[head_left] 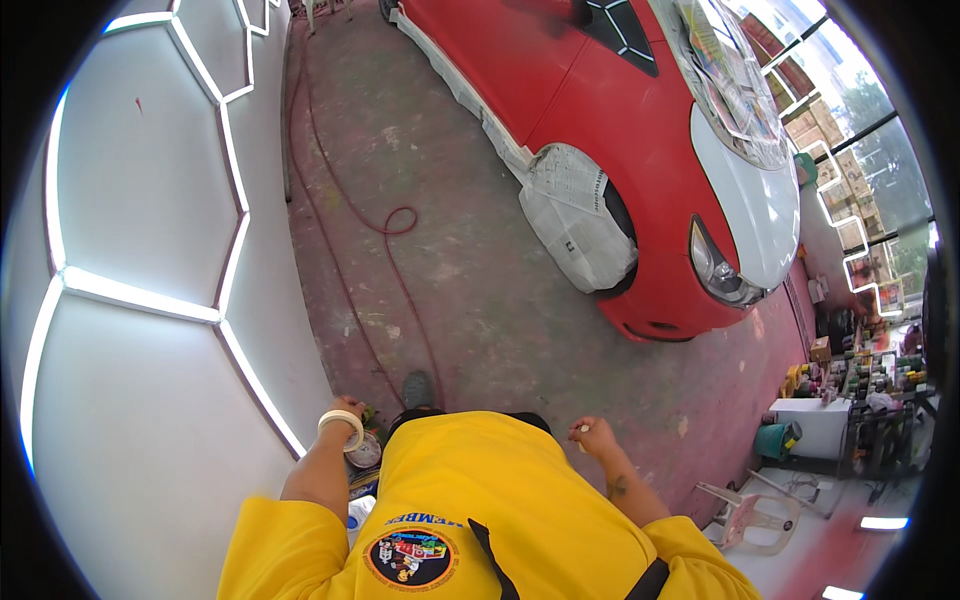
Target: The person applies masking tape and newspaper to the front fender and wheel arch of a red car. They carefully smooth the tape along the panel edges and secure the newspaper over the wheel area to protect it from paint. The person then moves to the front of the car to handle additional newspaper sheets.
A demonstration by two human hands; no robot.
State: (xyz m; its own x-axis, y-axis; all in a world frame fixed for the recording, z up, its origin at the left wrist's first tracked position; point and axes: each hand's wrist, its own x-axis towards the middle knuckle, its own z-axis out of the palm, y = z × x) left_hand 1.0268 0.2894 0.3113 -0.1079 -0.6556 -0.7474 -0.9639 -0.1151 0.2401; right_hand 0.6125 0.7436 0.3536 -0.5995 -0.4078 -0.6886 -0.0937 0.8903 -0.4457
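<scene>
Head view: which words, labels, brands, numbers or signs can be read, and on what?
I won't copy wording, only place it:
Yellow shirt: blue lettering, legible.
Round badge on the shirt: small print, mostly too small.
Paper over the front wheel: larger dark letters, legible; finer print too small.
Windshield paper: too blurred.
</scene>
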